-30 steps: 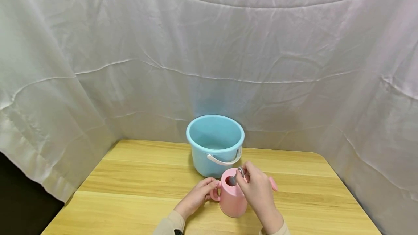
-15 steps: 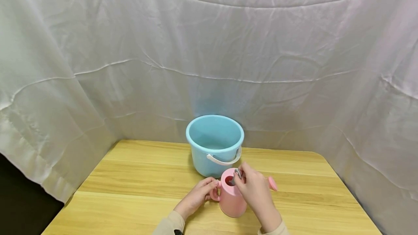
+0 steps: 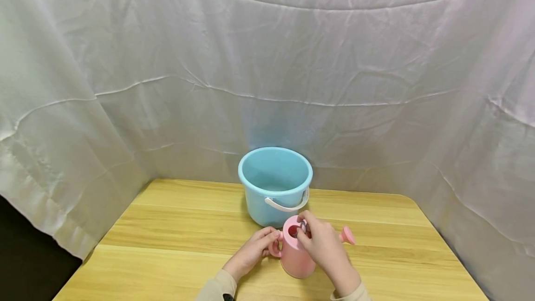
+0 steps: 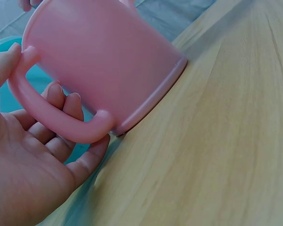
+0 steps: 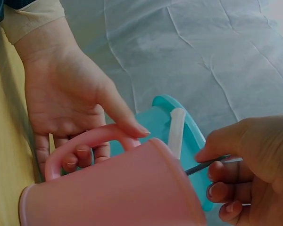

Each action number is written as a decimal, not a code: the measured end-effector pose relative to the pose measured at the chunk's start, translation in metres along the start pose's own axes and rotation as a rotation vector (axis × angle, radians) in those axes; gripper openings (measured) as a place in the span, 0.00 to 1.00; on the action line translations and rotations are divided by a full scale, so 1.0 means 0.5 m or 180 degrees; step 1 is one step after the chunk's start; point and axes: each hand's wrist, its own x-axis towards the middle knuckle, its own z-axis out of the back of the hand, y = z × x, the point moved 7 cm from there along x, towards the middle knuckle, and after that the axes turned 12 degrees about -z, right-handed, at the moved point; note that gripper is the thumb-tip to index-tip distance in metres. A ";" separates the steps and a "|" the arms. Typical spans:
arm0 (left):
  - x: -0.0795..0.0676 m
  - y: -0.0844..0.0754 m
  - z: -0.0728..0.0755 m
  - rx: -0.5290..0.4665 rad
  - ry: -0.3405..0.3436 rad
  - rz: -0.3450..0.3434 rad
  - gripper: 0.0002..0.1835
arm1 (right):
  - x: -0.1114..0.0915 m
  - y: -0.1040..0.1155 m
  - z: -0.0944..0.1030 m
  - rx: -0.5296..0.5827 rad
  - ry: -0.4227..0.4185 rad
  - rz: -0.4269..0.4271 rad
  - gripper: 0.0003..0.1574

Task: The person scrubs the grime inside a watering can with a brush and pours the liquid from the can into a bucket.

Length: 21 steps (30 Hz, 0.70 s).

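A pink watering can stands upright on the table, its spout with a round rose pointing right. My left hand holds the can's handle, thumb on its upper end and fingers curled round it from behind. Over the can's top opening, my right hand pinches a slim grey tool with a looped end between thumb and fingers. The tool's lower part is hidden inside the can, so its kind cannot be told.
Just behind the can stands a light blue bucket with a white handle hanging at its front. The wooden table ends at a grey curtain behind and at both sides.
My right hand has shifted slightly left and lower over the opening, and the grey tool sits deeper in the can. More of the spout's rose shows. The left hand keeps its place.
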 end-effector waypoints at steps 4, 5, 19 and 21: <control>0.000 0.000 0.000 -0.0021 -0.0002 -0.0001 0.11 | 0.002 -0.002 0.005 0.0051 0.0069 0.0023 0.13; 0.000 0.001 0.000 -0.0028 -0.0003 0.0002 0.11 | 0.001 -0.002 0.007 0.0056 0.0089 0.0031 0.13; 0.000 0.002 -0.001 -0.0027 -0.0016 0.0026 0.11 | -0.002 -0.005 0.016 -0.0085 0.0160 0.0101 0.15; 0.000 0.001 -0.002 -0.0031 -0.0016 0.0023 0.11 | -0.002 -0.003 0.020 -0.0078 0.0106 0.0117 0.15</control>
